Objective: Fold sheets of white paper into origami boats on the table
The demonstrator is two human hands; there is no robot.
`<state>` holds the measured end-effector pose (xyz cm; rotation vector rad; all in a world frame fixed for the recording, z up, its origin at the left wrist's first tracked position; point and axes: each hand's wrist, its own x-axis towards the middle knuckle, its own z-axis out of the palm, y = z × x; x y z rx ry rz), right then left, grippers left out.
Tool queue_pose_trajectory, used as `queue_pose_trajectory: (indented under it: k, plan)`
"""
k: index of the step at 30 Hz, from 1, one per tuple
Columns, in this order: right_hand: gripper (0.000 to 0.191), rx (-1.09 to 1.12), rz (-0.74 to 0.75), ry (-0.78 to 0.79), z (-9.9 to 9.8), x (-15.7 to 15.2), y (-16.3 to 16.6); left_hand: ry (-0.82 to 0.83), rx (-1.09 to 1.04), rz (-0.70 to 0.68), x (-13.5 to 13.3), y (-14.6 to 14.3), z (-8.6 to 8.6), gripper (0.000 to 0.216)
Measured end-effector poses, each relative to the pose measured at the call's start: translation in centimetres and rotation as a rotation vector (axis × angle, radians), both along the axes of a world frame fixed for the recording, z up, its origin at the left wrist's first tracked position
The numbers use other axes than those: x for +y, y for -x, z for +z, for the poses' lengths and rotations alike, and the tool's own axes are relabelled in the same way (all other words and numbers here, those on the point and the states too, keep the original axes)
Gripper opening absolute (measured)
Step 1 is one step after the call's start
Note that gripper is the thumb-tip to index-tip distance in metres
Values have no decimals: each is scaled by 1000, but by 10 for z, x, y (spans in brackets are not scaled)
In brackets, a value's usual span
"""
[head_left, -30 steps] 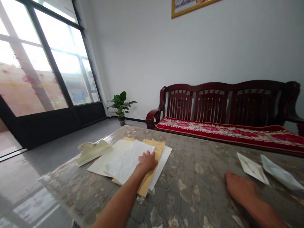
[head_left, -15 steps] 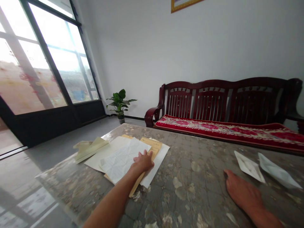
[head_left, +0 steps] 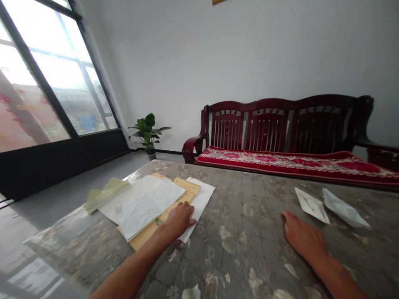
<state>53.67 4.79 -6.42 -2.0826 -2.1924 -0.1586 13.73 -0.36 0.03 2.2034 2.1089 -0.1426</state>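
Observation:
My left hand (head_left: 180,219) lies on a stack of papers, its fingers slightly bent and apart from the thumb. Beneath it are a tan notebook-like sheet (head_left: 190,189) and a white sheet (head_left: 204,195). Just left of the hand is a creased white paper (head_left: 149,205), on top of a cream sheet (head_left: 107,209). A folded yellowish paper (head_left: 107,193) stands at the far left of the stack. My right hand (head_left: 304,237) rests on the table, fingers curled under, with nothing visible in it. Beyond it sit a white paper boat (head_left: 312,206) and a bluish-white paper boat (head_left: 344,209).
The table (head_left: 243,257) has a glossy floral cover. Behind it stands a dark red wooden bench (head_left: 264,128) with a red patterned seat cover (head_left: 280,162). A potted plant (head_left: 149,133) is on the floor near the framed glass door (head_left: 59,74).
The view has shifted a little to the right. My left hand has slid off the creased paper's right edge, its fingers drawn closer together. My right hand stays beside the paper boats.

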Motion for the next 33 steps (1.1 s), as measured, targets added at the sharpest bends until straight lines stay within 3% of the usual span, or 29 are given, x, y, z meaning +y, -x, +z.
queue_pose_trajectory:
  k: [10,21,29,33]
  plan:
    - [44,-28,16,-13,-4,1,-2,23,82,44,11,-13,-1,22]
    - [44,-8,6,-2,1,-1,0,42,122,7,17,-17,15,28]
    - [44,20,12,-8,0,0,-2,10,159,-18,33,-25,4,25]
    - [44,30,23,-18,-1,0,-2,-3,146,-22,34,-17,7,28]
